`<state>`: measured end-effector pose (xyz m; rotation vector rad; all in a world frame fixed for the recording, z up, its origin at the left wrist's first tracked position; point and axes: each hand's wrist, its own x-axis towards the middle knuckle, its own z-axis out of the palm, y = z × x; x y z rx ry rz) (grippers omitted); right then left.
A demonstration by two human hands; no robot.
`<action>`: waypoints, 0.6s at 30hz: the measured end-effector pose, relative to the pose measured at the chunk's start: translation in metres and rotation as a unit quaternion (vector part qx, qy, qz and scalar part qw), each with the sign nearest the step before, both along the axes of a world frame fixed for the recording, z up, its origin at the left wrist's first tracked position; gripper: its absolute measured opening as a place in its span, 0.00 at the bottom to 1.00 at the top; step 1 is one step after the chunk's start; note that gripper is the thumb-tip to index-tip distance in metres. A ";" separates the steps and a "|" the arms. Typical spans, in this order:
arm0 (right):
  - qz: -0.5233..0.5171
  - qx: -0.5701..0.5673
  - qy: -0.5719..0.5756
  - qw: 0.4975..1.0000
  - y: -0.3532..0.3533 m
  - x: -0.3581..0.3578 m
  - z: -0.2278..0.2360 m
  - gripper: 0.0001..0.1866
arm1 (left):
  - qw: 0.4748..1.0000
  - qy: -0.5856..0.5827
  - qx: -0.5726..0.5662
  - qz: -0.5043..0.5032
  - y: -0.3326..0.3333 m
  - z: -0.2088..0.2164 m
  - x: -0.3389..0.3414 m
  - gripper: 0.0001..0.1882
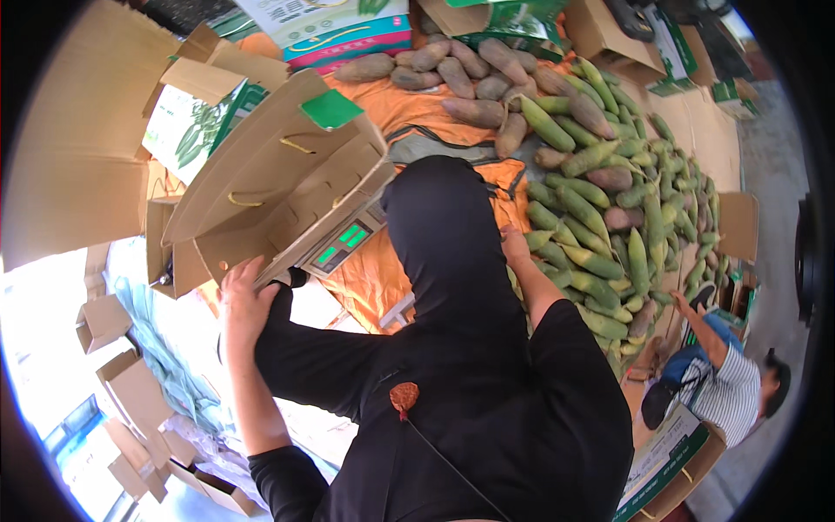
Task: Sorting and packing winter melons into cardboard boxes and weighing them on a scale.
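An open cardboard box (300, 204) with yellow cord handles rests tilted beside and partly over a scale (344, 244) whose display glows green. My left hand (243, 300) has its fingers and thumb closed on the near left edge of this box. Between my arms, my black-clothed knee stands out over the orange sheet (370, 283). My right hand (515, 244) is beyond that knee, at the left edge of a large pile of long green radishes (591, 209). Its fingers are partly hidden, so whether it grips a radish is unclear.
Purplish-brown roots (457, 70) lie across the far side of the sheet. Printed cartons (348, 39) stand behind them, and more cardboard boxes (130, 383) lie to the left. A person in a striped shirt (726, 391) crouches at the right of the pile.
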<state>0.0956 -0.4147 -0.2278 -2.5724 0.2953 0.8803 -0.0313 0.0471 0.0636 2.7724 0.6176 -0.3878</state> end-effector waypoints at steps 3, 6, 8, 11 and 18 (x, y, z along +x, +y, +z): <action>0.043 0.013 -0.035 0.998 0.012 0.011 -0.026 0.27 | 0.999 -0.013 0.029 0.008 -0.028 -0.009 0.009 0.29; 0.103 0.049 -0.098 0.989 0.009 0.008 -0.087 0.24 | 0.998 -0.034 0.018 0.057 -0.042 -0.019 0.014 0.29; 0.203 0.047 -0.195 0.958 0.023 0.007 -0.111 0.22 | 0.995 -0.028 0.061 0.071 -0.044 -0.024 0.010 0.26; -0.053 0.070 -0.003 0.996 -0.074 0.040 -0.170 0.21 | 0.993 -0.114 0.029 0.015 -0.057 -0.061 0.046 0.19; 0.001 0.309 -0.023 0.951 -0.029 0.059 -0.070 0.24 | 0.987 -0.104 0.074 0.097 -0.044 -0.055 0.019 0.09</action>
